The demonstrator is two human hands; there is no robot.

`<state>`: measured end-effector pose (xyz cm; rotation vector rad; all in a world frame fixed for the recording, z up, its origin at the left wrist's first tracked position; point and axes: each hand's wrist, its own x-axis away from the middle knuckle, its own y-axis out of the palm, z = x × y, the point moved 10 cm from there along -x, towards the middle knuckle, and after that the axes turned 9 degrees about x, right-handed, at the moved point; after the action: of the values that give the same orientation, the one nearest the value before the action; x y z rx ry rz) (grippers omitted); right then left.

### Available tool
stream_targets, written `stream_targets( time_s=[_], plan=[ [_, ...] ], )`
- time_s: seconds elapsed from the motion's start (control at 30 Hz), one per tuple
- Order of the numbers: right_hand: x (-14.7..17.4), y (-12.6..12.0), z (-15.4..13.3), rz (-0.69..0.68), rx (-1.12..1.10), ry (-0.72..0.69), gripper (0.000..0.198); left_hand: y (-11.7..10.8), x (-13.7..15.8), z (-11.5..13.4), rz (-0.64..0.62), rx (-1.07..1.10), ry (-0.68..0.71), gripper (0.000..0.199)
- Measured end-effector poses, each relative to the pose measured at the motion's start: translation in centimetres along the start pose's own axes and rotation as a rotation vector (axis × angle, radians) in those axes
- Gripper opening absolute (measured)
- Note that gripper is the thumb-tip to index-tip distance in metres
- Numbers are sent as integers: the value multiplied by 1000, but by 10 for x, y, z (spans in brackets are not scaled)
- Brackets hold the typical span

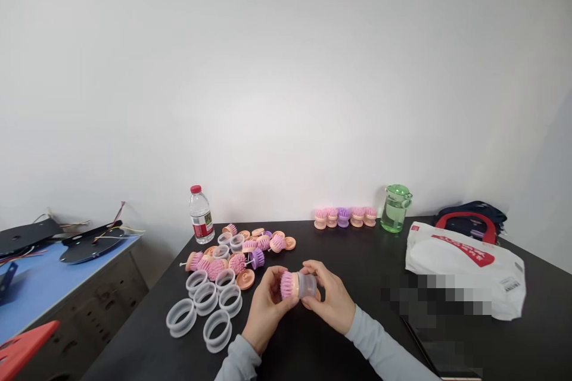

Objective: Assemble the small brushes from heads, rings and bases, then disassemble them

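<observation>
Near the front of the black table, my left hand (267, 308) is closed around a round brush head (288, 285) with pink bristles and a peach base. My right hand (331, 299) grips a translucent plastic ring (307, 286), which is pressed against the brush head's base. The two parts lie sideways in line between my hands. A bit of peach shows by my right fingers, mostly hidden. Left of my hands lie several loose translucent rings (217, 344), pink and purple brush heads (218, 269) and peach caps (245, 278).
Several brushes (343, 216) stand in a row by the wall, beside a green jug (395, 209). A water bottle (201, 215) stands at the back left. To the right are a white bag (465, 265) and a dark bag (469, 214). A blue bench (49, 286) adjoins on the left.
</observation>
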<state>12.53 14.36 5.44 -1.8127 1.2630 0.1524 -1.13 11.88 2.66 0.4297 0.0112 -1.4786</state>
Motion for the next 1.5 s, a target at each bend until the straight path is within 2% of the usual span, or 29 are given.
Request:
stream_targets(
  time_s=[0.13, 0.33, 0.53, 0.67, 0.77, 0.83, 0.87, 0.93, 1.0, 1.1, 1.2, 1.27, 1.33, 1.4, 1.5],
  plan=[
    [4, -12, -12, 95, 34, -51, 47, 0, 1, -6, 2, 103, -36, 43],
    [5, -15, -31, 45, 59, -157, 38, -1, 2, -9, 15, 215, -73, 48],
    [8, -18, -34, 90, 63, -178, 35, 3, 4, -10, 2, 271, -114, 52],
    [8, -18, -23, 113, 80, -47, 33, 6, 5, -9, -32, 275, -126, 47],
    [7, -10, -11, 56, 45, 82, 28, 9, 4, -8, -64, 274, -120, 47],
    [7, 2, 5, -24, -53, 220, 23, 13, 4, -8, -95, 269, -114, 52],
    [9, 10, 16, -78, -131, 314, 25, 16, 5, -7, -109, 266, -109, 55],
    [16, 29, 36, -178, -322, 493, 40, 20, 6, -7, -131, 258, -98, 56],
    [21, 40, 45, -218, -480, 577, 53, 23, 7, -7, -139, 257, -96, 55],
    [16, 31, 40, -171, -525, 462, 56, 19, 7, -8, -90, 271, -99, 50],
    [9, 8, 19, -82, -408, 254, 61, 9, 6, -5, -11, 285, -84, 44],
    [6, -3, 8, -43, -297, 163, 60, 7, 6, -3, 3, 289, -82, 43],
    [5, -7, 8, -34, -215, 158, 47, 7, 6, -3, 4, 289, -87, 46],
    [7, -5, 17, -44, -214, 231, 35, 7, 6, -2, 4, 286, -90, 50],
    [8, -6, 25, -25, -238, 253, 38, 5, 5, 0, 19, 278, -88, 48]
  ],
)
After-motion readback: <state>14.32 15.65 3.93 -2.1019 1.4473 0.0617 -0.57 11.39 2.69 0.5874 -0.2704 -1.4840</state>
